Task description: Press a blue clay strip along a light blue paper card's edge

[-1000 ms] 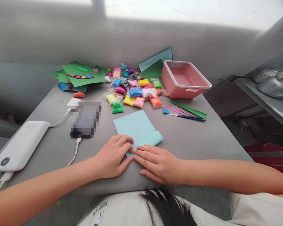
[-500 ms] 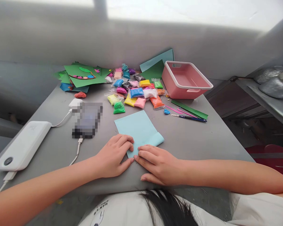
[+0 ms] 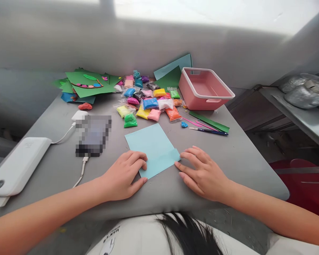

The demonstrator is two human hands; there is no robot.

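Note:
A light blue sheet of paper [image 3: 154,147] lies on the grey table [image 3: 228,159] in front of me, its near edge folded over into a strip. My left hand [image 3: 123,175] rests with curled fingers pressing the paper's near left corner. My right hand [image 3: 202,173] lies flat with fingers spread at the right end of the folded strip, fingertips touching it.
Several coloured clay packets [image 3: 149,101] lie behind the paper. A pink basket [image 3: 206,90] stands at the back right, green card sheets [image 3: 87,85] at the back left. A pen and pink tools [image 3: 208,129] lie right of the paper. A phone [image 3: 93,136] and white power bank [image 3: 17,164] sit left.
My right hand has slid to the right along the folded strip, from beside my left hand to the paper's right end. My left hand has stayed on the left corner.

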